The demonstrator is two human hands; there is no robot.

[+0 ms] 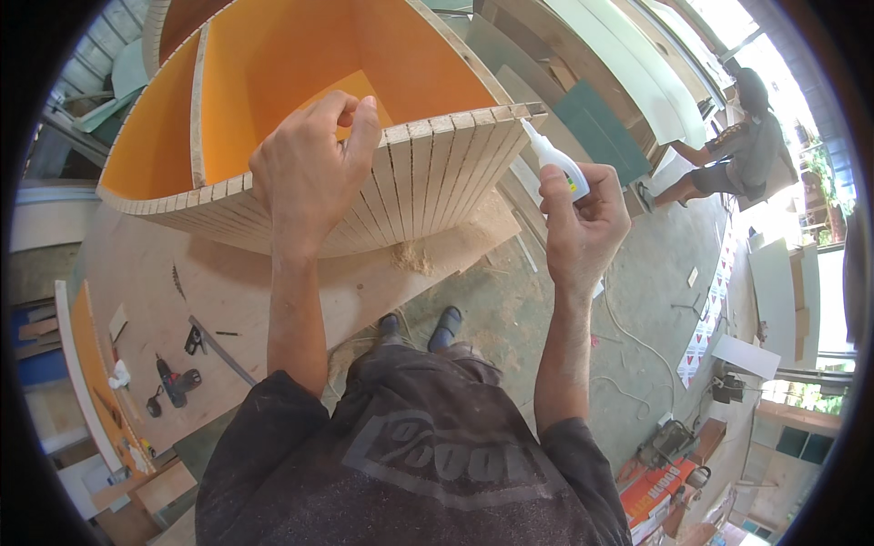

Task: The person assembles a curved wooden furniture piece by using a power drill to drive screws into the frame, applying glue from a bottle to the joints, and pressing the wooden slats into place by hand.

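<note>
A large curved wooden piece [428, 177] faces me, its outer side scored with many dark vertical slits, its inside lined with orange panels [250, 82]. My left hand [314, 159] lies over its top rim, with fingers curled and the thumb raised. Whatever may be within those fingers is hidden. In my right hand [587, 214] is a small white glue bottle [557, 162], pinched between thumb and fingers and tilted up to the left. Its thin nozzle points at the right end of the rim, at or very near the corner; contact cannot be told.
Beneath the piece is a plywood table [228, 300] bearing a cordless drill [177, 382], a black clamp [194, 338] and sawdust [414, 257]. Cables [628, 328] trail across the floor at right. Another person [742, 150] works by long panels [619, 55] at the far right.
</note>
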